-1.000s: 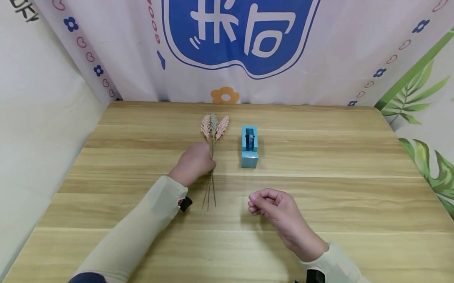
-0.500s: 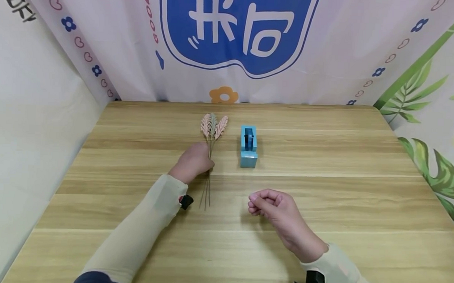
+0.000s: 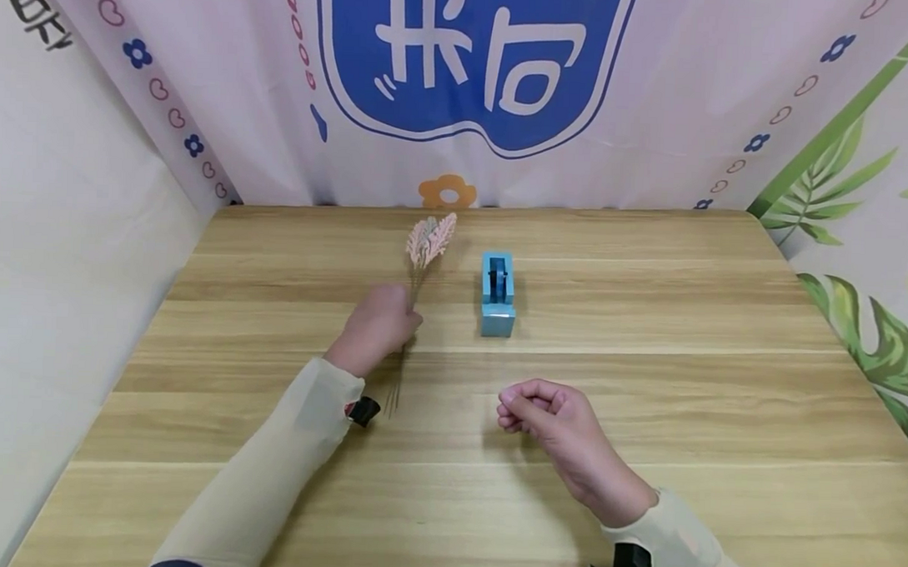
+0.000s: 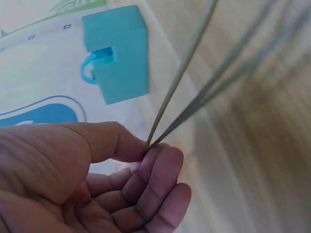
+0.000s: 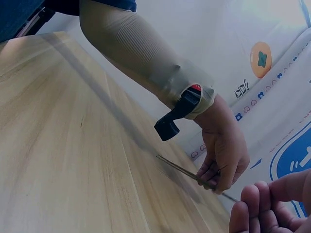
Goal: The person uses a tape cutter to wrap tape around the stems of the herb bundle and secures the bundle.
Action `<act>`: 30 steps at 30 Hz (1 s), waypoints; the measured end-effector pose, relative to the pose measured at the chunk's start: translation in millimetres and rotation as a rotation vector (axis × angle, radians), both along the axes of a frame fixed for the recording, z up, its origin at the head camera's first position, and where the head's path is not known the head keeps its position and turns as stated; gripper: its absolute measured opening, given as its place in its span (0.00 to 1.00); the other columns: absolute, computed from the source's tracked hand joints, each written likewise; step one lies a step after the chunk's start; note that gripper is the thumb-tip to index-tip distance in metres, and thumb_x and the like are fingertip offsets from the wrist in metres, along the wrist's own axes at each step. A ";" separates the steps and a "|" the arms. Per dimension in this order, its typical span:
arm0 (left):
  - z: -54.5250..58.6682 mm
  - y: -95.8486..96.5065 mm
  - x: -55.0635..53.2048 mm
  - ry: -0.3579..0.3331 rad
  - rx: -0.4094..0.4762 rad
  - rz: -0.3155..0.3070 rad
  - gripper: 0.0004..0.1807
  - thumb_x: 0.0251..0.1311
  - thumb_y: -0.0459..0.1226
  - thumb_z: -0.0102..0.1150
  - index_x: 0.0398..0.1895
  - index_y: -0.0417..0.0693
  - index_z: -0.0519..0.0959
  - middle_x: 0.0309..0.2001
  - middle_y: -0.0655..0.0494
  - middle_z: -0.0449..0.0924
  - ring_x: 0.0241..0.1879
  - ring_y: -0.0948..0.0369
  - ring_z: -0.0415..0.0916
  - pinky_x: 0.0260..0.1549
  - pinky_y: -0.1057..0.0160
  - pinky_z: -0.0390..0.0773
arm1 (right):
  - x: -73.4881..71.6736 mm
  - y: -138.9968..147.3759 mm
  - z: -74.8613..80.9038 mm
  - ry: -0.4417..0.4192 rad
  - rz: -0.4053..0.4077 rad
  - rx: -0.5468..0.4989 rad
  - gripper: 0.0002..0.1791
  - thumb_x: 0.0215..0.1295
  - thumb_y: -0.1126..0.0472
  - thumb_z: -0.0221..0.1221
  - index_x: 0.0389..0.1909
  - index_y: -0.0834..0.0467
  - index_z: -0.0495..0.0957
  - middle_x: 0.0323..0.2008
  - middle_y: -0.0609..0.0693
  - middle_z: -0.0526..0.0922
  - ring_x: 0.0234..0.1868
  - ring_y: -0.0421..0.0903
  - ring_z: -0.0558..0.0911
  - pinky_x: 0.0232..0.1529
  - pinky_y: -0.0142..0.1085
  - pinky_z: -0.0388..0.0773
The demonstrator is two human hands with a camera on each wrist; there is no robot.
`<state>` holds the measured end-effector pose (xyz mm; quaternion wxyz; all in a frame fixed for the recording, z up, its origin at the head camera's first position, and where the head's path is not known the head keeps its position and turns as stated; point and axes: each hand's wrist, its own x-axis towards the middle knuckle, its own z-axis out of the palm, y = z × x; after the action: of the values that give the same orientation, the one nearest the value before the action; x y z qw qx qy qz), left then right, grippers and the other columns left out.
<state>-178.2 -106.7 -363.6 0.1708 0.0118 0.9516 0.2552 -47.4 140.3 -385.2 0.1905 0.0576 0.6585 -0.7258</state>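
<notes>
1. A white printed cloth backdrop [image 3: 679, 83] with a blue emblem hangs behind the table.
2. A pale wood-grain tabletop [image 3: 448, 450] spreads below both hands.
3. Cream long sleeves [image 3: 259, 477] cover the person's forearms.
4. A slim bunch of artificial flowers [image 3: 430, 241], with pink and grey feathery heads on thin wiry stems, is in the person's left hand, its heads towards the far edge. It leans slightly; whether the lower stem ends touch the wood I cannot tell.
5. The left hand [image 3: 373, 329] pinches the stems between thumb and forefinger, other fingers curled.
6. The right hand [image 3: 561, 433] is near the table's middle, fingers curled in, thumb tip against the forefinger.
7. A light-blue, blocky tape dispenser [image 3: 498, 317] stands just right of the bunch, apart from both hands.
8. A small black wrist device [image 3: 364, 410] sits at the left cuff.
</notes>
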 end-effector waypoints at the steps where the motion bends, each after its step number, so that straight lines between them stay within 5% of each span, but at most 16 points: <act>1: 3.1 -1.7 2.4 0.019 0.014 0.006 0.24 0.74 0.35 0.51 0.15 0.51 0.62 0.13 0.60 0.60 0.15 0.62 0.61 0.17 0.66 0.64 | 0.0 -0.3 0.2 0.000 0.001 0.001 0.12 0.75 0.66 0.60 0.47 0.74 0.79 0.34 0.46 0.89 0.37 0.38 0.87 0.45 0.31 0.86; 9: 16.2 -14.8 15.1 0.374 0.144 0.006 0.10 0.79 0.34 0.45 0.39 0.39 0.75 0.29 0.48 0.74 0.25 0.57 0.69 0.23 0.62 0.69 | -0.4 -2.1 0.8 0.004 0.004 -0.003 0.11 0.75 0.67 0.60 0.47 0.74 0.79 0.34 0.47 0.89 0.37 0.38 0.87 0.46 0.32 0.86; 16: 16.4 -28.9 20.4 0.599 0.248 -0.027 0.09 0.80 0.32 0.46 0.42 0.35 0.74 0.33 0.44 0.75 0.32 0.51 0.73 0.33 0.56 0.72 | -0.1 -2.9 1.0 0.005 0.004 -0.020 0.09 0.74 0.68 0.59 0.45 0.72 0.80 0.33 0.46 0.89 0.36 0.38 0.87 0.45 0.31 0.86; 21: 11.9 -40.8 27.4 0.663 0.276 -0.052 0.08 0.79 0.31 0.50 0.42 0.35 0.75 0.32 0.44 0.75 0.31 0.52 0.70 0.34 0.57 0.71 | -0.1 -1.9 2.2 0.009 0.007 -0.024 0.09 0.74 0.68 0.60 0.45 0.72 0.80 0.33 0.46 0.89 0.36 0.38 0.87 0.45 0.31 0.86; 30: -0.9 -74.5 50.9 0.672 0.307 -0.098 0.05 0.76 0.31 0.56 0.39 0.39 0.79 0.27 0.49 0.76 0.24 0.60 0.66 0.26 0.66 0.68 | -0.7 0.8 5.4 0.016 0.011 -0.009 0.09 0.75 0.67 0.60 0.45 0.71 0.80 0.34 0.46 0.89 0.37 0.38 0.87 0.46 0.31 0.86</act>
<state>-127.3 -181.2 -364.5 -0.1431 0.1659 0.9034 0.3685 -48.1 141.2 -379.8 0.1895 0.0472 0.6572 -0.7280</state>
